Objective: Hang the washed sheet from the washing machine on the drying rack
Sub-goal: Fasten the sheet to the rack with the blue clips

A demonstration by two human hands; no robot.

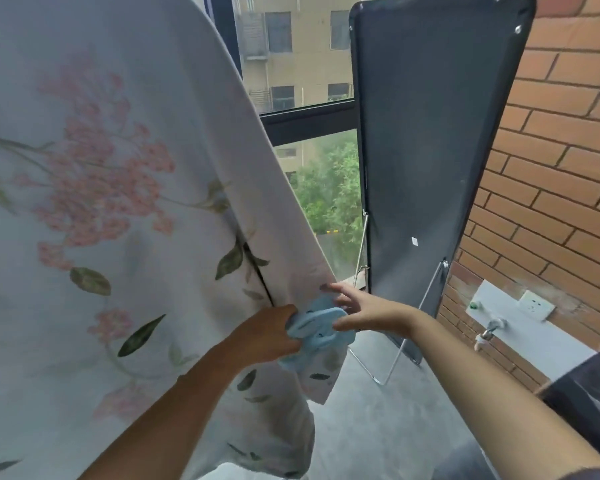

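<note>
By the window (309, 109), sheet (118, 202): hangs long from above, filling my left; rack out of view.
Done: sheet looks up and draped, as I judge it.
To do: fasten this edge, then smooth it out, I'd guess.
Left hand (267, 334): fingers curled round a blue clip (321, 327) at the sheet's edge.
Right hand (368, 311): fingers nearly straight, tips touching clip and sheet; grips nothing.
Clip: between both hands, against the sheet; whether it bites the cloth, I cannot tell.

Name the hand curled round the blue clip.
The left hand: it grips the blue clip, while the right hand stretches its fingers straight toward the sheet.
</note>
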